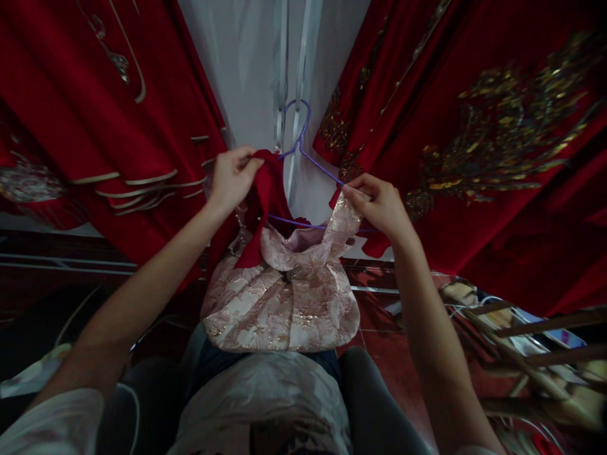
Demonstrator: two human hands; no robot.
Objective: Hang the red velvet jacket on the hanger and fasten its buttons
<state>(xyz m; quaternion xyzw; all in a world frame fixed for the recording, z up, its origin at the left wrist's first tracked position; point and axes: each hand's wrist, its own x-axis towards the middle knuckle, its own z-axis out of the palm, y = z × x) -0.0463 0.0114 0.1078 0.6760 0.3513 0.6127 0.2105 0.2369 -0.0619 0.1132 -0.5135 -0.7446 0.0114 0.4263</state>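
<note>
A purple hanger [322,169] hangs by its hook in the middle of the view. From it hangs a small pink brocade dress [284,309] with gold thread and a gathered skirt. My right hand [379,201] is closed in a pinch on the dress's shoulder strap, right at the hanger's right arm. On the other side, my left hand [233,177] pinches a piece of red cloth [271,186], which drapes down over the dress's left shoulder and the hanger's left arm. The red cloth hides the left strap in part.
Red garments with silver trim [118,139] hang at the left, and red garments with gold embroidery [502,139] at the right. A pale wall [246,63] stands behind. A wooden rack [521,354] with assorted items is at the lower right, above a reddish tiled floor [389,379].
</note>
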